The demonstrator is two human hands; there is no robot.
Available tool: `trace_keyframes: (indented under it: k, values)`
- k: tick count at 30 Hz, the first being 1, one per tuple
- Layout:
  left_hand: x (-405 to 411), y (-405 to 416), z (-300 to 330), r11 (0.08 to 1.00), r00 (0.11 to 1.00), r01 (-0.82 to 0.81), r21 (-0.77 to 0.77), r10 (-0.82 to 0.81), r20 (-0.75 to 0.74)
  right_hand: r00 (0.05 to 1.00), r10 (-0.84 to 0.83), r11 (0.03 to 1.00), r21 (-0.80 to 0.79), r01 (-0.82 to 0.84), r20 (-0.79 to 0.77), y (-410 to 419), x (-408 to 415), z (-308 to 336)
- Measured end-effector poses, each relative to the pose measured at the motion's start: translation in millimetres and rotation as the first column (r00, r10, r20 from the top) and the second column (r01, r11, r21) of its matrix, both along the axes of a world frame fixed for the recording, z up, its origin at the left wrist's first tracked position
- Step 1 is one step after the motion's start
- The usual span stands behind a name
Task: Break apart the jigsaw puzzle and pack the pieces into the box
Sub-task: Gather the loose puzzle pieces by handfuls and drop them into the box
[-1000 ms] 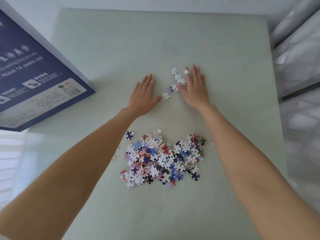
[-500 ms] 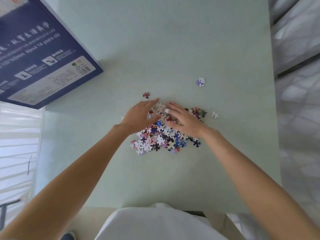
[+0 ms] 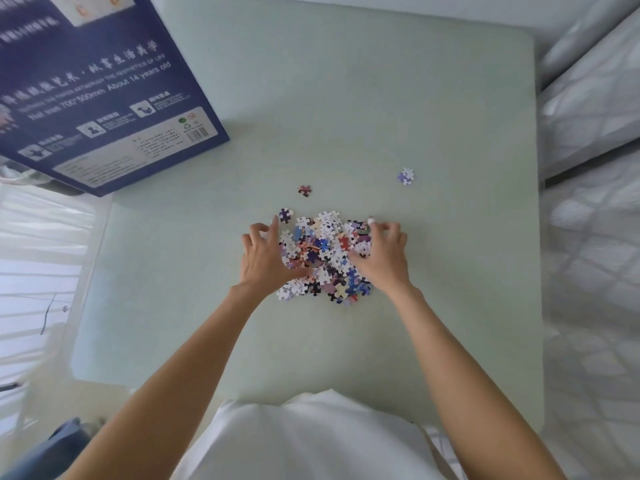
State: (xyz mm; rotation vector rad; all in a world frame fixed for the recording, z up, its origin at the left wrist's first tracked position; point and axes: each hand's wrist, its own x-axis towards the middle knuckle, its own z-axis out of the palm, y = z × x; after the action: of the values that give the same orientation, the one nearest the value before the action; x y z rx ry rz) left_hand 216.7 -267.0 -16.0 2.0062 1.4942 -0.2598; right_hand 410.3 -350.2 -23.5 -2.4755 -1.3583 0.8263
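Two hands: left hand and right hand cup the pile mid-table, fingers curled round its edges.
Box: far left.
Risk: a loose scoop spills pieces; strays get left.

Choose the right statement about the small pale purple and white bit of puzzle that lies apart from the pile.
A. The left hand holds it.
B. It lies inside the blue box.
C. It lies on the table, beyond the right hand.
C: the pale bit lies alone on the table, beyond the right hand.
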Motion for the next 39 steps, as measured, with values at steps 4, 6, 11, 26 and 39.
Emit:
trace_keyframes:
  k: [4,6,11,26,39]
  values:
    - [14,-3,-4,0.997,0.997,0.068,0.025,-0.069,0.044,0.979,0.197,0.980,-0.034,-0.195,0.050,11,-23,-1]
    - [16,-3,-5,0.998,0.995,0.070,-0.002,-0.070,0.065,0.972,0.231,0.972,-0.054,-0.229,0.050,17,-28,-2]
    - [16,-2,-5,0.997,0.989,0.068,-0.040,-0.062,0.133,0.971,0.237,0.970,-0.048,-0.236,0.015,24,-33,-1]
    - [11,-3,-5,0.990,0.969,0.092,0.103,-0.113,0.218,0.937,0.349,0.929,0.133,-0.346,-0.004,33,-36,9]
    - [9,9,-1,0.985,0.962,0.017,0.169,-0.062,0.266,0.980,0.195,0.941,0.290,-0.174,-0.046,21,-21,22]
